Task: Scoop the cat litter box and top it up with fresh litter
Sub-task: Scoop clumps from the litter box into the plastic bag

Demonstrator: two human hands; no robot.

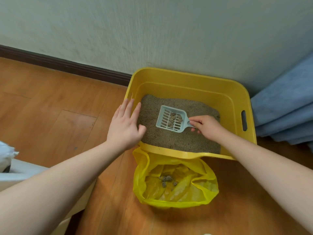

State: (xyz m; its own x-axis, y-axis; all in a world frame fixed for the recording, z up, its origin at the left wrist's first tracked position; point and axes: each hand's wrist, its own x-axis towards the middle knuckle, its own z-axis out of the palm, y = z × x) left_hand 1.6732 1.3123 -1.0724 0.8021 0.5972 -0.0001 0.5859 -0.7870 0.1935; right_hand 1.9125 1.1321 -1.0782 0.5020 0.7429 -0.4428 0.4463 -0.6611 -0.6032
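Right hand (207, 127) is pinching the scoop (171, 118) handle, fingers curled round it, scoop sitting over the litter (177, 138) with a few clumps (174, 119) in it. Left hand (125, 125) is lying flat, fingers straight and spread, on the box (186, 78) rim. Yellow bag (174, 182) is gaping open just in front of the box, more clumps inside.

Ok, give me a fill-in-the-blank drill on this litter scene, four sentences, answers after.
1. The right hand holds the ____ by its handle.
2. The scoop carries several ____.
3. The left hand rests on the rim of the ____ box.
4. The bag lies on the floor, in front of the box, with its mouth ____.

Answers: scoop; clumps; yellow; open
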